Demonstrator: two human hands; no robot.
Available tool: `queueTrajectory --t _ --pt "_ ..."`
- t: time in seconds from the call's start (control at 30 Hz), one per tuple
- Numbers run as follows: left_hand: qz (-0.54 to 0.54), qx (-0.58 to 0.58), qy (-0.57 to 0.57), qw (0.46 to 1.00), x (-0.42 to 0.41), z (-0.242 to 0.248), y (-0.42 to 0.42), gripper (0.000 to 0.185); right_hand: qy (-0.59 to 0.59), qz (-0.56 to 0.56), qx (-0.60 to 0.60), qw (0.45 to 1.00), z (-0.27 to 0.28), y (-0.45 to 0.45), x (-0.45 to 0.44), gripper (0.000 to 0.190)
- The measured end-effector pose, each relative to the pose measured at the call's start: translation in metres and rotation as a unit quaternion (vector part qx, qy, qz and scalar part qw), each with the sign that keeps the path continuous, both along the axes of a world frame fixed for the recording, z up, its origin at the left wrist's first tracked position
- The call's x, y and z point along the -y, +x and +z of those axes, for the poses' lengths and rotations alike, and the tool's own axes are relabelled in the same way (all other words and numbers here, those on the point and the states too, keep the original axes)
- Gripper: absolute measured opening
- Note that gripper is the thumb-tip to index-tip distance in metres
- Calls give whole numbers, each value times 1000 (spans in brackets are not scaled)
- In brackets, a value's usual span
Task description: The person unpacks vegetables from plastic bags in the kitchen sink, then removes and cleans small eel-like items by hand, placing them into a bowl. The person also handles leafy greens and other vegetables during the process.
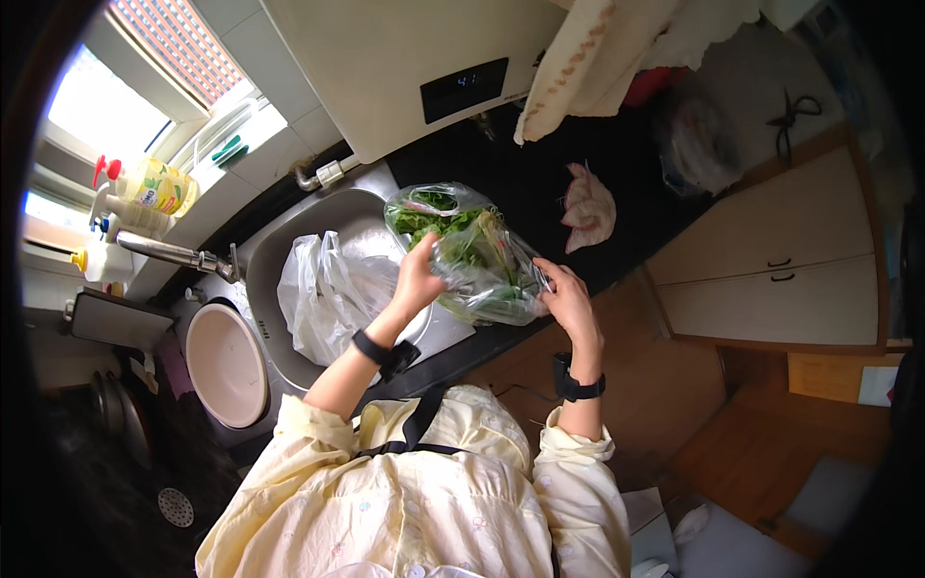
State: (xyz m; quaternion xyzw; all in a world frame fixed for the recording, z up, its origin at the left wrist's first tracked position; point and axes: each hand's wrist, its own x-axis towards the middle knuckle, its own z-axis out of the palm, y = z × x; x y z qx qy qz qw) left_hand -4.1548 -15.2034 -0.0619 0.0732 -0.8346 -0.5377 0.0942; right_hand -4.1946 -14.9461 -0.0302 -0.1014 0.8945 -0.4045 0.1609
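Observation:
A clear plastic bag (520,289) of leafy green vegetables (455,231) lies at the sink's right edge, partly on the black countertop (498,159). My left hand (419,278) presses against the bag's left side, with its thumb and fingers on the plastic; part of the fingers is hidden. With my right hand (571,292) I pinch the bag's right end between thumb and fingers. Pale roots or stems show through the film near the bag's top. A white plastic bag (318,296) sits crumpled in the stainless steel sink (361,206), left of my left forearm.
A pale basin (225,365) stands left of the sink, below the faucet (173,253). On the counter to the right lies a crumpled cloth (589,209). Soap bottles (155,188) line the windowsill. Overhead hang a water heater (390,65) and a stained towel (578,65).

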Motion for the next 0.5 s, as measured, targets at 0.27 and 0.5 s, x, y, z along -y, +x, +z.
queueTrajectory --t 0.27,0.5 --pt "22 -128 64 990 13 51 52 29 26 24 -141 989 -1 17 -5 54" --pt "88 -191 157 965 62 91 44 29 3 23 -50 998 2 7 -9 56"
